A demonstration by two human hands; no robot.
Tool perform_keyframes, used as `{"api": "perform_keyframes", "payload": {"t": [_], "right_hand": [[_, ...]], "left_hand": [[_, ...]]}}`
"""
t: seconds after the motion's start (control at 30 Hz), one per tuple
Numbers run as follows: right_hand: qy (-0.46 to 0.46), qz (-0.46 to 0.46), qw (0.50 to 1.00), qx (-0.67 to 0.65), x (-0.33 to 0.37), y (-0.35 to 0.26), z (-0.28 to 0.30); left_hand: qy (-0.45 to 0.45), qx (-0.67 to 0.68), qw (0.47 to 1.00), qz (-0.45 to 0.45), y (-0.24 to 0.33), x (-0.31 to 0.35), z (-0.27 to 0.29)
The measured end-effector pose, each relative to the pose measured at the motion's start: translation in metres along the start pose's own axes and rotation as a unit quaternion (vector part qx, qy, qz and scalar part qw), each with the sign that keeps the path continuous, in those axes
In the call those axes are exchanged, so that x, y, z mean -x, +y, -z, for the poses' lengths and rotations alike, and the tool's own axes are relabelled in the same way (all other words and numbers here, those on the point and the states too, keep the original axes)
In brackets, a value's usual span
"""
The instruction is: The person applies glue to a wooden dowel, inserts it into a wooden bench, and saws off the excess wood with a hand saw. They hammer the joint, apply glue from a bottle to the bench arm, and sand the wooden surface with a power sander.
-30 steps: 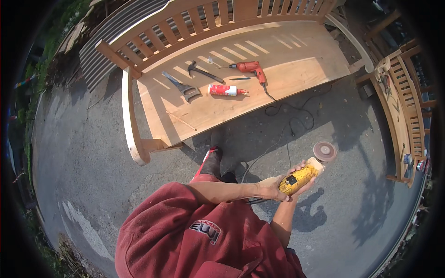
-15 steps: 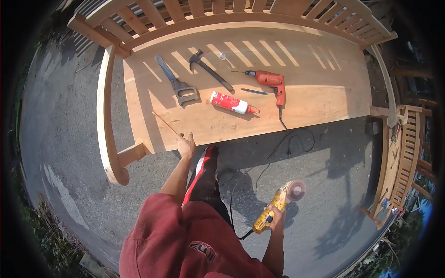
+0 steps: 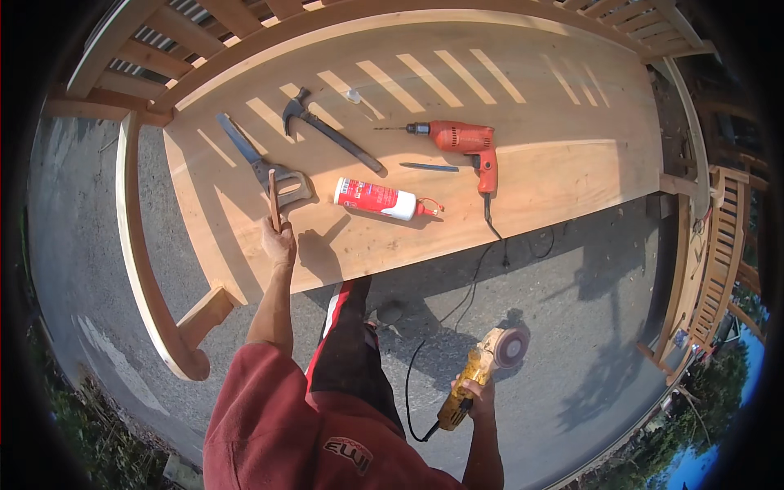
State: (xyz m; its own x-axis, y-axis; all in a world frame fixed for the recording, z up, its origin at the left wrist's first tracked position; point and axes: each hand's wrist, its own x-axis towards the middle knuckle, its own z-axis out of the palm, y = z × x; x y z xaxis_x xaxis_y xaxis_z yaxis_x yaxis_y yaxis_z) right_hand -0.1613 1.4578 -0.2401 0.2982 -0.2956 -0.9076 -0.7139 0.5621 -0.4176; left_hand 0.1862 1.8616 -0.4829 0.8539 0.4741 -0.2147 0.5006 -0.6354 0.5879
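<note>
- my left hand (image 3: 278, 242) is pinching a thin wooden stick (image 3: 274, 201) upright on the pale wooden bench seat (image 3: 539, 175);
- right hand (image 3: 476, 392) is wrapped round the yellow angle grinder (image 3: 482, 369) (disc up), well apart from the left

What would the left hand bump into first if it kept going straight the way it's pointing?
Probably the handsaw. The left hand holds a thin wooden stick upright on the wooden bench seat, fingers pointing up the seat. The saw's handle lies just past it, though depth is hard to judge.
</note>
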Motion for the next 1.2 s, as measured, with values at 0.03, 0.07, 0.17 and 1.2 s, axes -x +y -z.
{"api": "perform_keyframes", "payload": {"t": [0.03, 0.07, 0.17, 1.2], "right_hand": [[0.002, 0.004, 1.0, -0.006, -0.003, 0.002, 0.001], [0.001, 0.006, 1.0, -0.012, -0.007, 0.004, 0.0], [-0.001, -0.002, 1.0, -0.025, -0.006, 0.002, -0.006], [-0.004, 0.082, 0.984, -0.156, -0.093, -0.025, -0.026]], "left_hand": [[0.012, -0.018, 0.999, 0.025, 0.031, -0.019, -0.008], [0.026, -0.039, 0.998, 0.05, 0.054, -0.04, -0.017], [-0.041, -0.182, 0.981, 0.058, 0.05, -0.083, -0.039], [-0.369, -0.076, 0.708, -0.598, 0.181, 0.022, -0.079]]}}
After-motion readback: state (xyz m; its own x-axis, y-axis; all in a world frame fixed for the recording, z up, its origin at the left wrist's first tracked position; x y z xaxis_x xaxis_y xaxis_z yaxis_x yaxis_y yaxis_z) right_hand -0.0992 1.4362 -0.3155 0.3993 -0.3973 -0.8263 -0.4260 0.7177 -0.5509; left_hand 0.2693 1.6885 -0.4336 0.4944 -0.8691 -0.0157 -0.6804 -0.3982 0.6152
